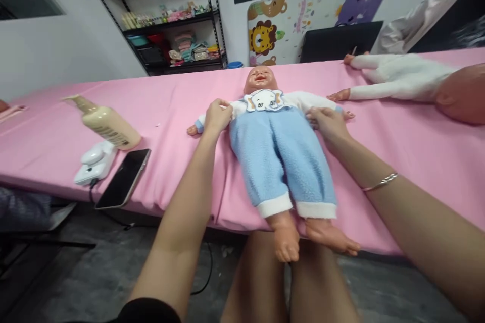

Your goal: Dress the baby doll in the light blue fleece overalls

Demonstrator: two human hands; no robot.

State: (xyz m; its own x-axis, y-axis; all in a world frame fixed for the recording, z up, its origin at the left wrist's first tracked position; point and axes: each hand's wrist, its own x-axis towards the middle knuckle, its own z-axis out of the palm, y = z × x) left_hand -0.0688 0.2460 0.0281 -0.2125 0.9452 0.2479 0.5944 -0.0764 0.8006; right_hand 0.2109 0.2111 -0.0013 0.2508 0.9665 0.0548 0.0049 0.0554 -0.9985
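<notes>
Pink sheeting covers the long table (pixel 45 131), with black shelves (pixel 178 35) against the wall behind it; a baby doll (pixel 278 156) in blue trousers lies on its back at the table's near edge, feet hanging past it; the left hand (pixel 216 117) is closed on the doll's white sleeve at one arm; the right hand (pixel 329 122) rests curled on the other sleeve, a bangle (pixel 380 182) on its wrist; left of the doll lie a lotion bottle (pixel 106 123), a white device (pixel 94 162) and a phone (pixel 123 178); right of the doll lies a second doll (pixel 409 81).
</notes>
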